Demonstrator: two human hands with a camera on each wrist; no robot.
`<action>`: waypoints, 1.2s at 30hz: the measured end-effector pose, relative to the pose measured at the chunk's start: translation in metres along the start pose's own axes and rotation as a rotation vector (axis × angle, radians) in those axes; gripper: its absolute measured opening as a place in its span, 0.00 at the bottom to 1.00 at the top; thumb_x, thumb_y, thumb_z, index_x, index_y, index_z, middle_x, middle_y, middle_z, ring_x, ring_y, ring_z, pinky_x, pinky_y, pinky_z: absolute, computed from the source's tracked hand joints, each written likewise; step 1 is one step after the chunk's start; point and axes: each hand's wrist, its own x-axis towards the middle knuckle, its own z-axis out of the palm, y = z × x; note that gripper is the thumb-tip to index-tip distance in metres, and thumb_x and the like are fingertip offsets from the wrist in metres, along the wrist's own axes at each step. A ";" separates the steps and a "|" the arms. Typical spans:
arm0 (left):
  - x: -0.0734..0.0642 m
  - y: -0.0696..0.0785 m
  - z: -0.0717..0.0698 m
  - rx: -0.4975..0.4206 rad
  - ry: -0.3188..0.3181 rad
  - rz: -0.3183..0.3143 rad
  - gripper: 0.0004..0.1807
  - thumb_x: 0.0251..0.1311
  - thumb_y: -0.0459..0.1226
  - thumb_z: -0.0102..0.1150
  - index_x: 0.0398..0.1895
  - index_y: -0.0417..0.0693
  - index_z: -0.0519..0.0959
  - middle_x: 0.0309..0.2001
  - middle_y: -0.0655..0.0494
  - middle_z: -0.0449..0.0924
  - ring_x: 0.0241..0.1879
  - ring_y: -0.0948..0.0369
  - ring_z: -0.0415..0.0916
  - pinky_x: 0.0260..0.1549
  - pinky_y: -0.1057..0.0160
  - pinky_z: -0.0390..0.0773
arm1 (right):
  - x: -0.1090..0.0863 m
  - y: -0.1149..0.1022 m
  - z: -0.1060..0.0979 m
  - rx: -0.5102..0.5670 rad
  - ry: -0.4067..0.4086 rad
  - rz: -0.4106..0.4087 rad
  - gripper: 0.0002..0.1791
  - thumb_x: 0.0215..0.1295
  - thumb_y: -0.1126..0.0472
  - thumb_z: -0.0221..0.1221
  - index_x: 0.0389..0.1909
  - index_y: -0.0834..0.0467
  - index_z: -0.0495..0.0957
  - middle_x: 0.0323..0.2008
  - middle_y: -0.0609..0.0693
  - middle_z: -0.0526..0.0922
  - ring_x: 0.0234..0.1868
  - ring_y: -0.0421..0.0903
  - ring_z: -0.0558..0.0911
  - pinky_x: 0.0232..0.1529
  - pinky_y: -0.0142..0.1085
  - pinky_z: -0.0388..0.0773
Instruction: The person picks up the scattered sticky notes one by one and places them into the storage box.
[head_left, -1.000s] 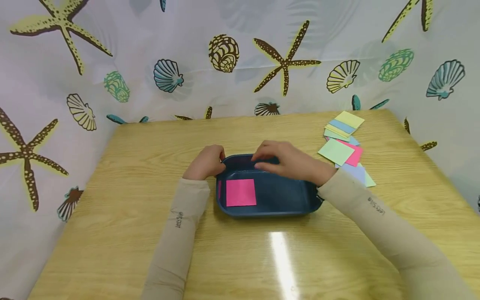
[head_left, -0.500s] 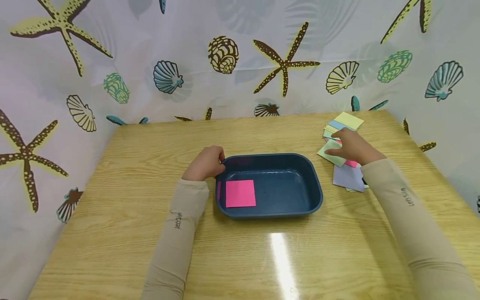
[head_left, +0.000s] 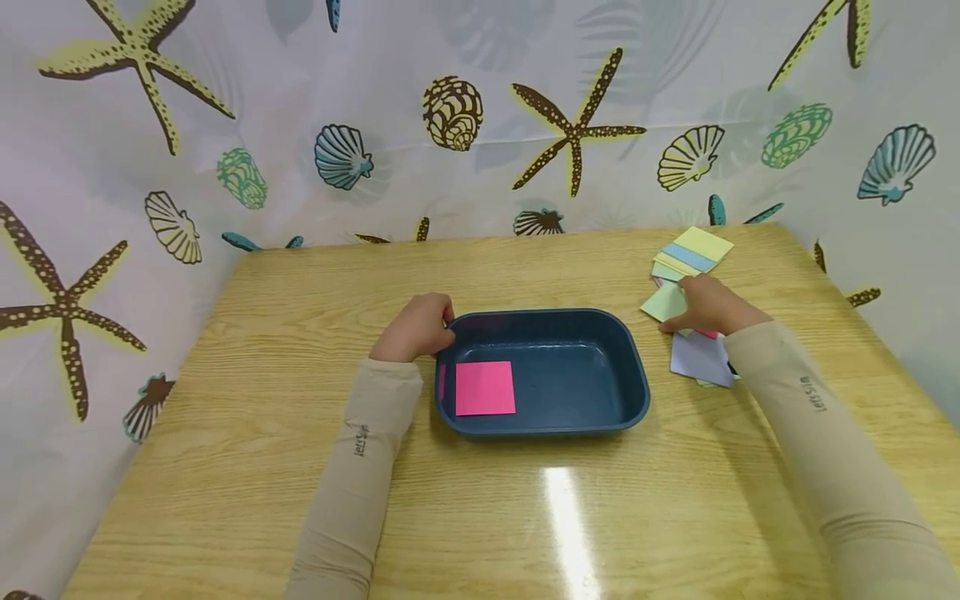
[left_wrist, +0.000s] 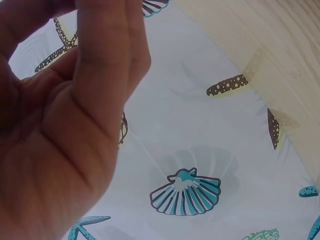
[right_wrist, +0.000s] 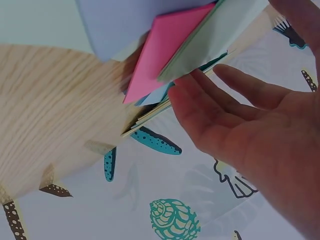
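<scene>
At the middle of the table [head_left: 300, 492] sits a dark blue tray [head_left: 562, 383], its far left corner gripped by the left hand's [head_left: 420, 327] curled fingers. Near the table's far right corner, the right hand [head_left: 708, 305] spreads loosely over the paper pile [head_left: 697, 354]; the pale green notes [head_left: 660, 303] lie between thumb and fingertips, seemingly touched, not pinched. A pink note [head_left: 485, 387] lies in the tray's left end.

The head camera looks forward and down from high up, over the table [head_left: 480, 517], tub [head_left: 570, 387], left hand [head_left: 417, 328] and right hand [head_left: 708, 304]. The left wrist camera is very near the left hand and faces the cloth [left_wrist: 185, 130]. The right wrist camera is close to the right hand and notes [right_wrist: 170, 42], which the head view shows too.
</scene>
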 end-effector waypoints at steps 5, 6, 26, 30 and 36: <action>0.000 0.000 0.000 0.007 0.002 0.004 0.06 0.53 0.28 0.55 0.35 0.36 0.74 0.31 0.48 0.76 0.30 0.56 0.73 0.28 0.63 0.71 | 0.000 0.000 0.000 -0.014 0.014 0.022 0.44 0.51 0.53 0.69 0.56 0.82 0.62 0.50 0.79 0.70 0.51 0.73 0.71 0.51 0.60 0.68; 0.000 0.000 0.000 0.012 0.003 0.010 0.06 0.53 0.28 0.55 0.35 0.36 0.74 0.31 0.48 0.76 0.30 0.56 0.73 0.29 0.63 0.71 | -0.001 0.000 0.000 -0.018 0.014 0.033 0.45 0.50 0.52 0.69 0.57 0.81 0.61 0.51 0.79 0.70 0.51 0.74 0.70 0.50 0.61 0.68; -0.001 -0.006 -0.003 0.004 -0.006 -0.013 0.05 0.56 0.27 0.54 0.37 0.38 0.74 0.34 0.49 0.76 0.28 0.59 0.71 0.30 0.65 0.70 | -0.030 -0.160 -0.046 0.010 0.091 -0.408 0.37 0.52 0.50 0.70 0.58 0.67 0.71 0.54 0.66 0.72 0.49 0.59 0.72 0.45 0.50 0.71; 0.001 -0.007 -0.003 0.025 0.006 -0.005 0.06 0.55 0.28 0.55 0.36 0.37 0.74 0.33 0.50 0.76 0.30 0.59 0.71 0.30 0.65 0.70 | -0.023 -0.195 -0.027 -0.039 -0.001 -0.540 0.36 0.51 0.51 0.71 0.57 0.67 0.72 0.51 0.62 0.74 0.47 0.55 0.73 0.45 0.47 0.73; 0.003 -0.009 -0.002 0.045 -0.002 -0.009 0.06 0.55 0.28 0.56 0.36 0.37 0.75 0.31 0.51 0.74 0.31 0.59 0.70 0.29 0.66 0.69 | -0.004 -0.228 0.015 -0.136 -0.125 -0.619 0.36 0.50 0.52 0.72 0.56 0.68 0.71 0.46 0.58 0.75 0.44 0.52 0.74 0.43 0.42 0.77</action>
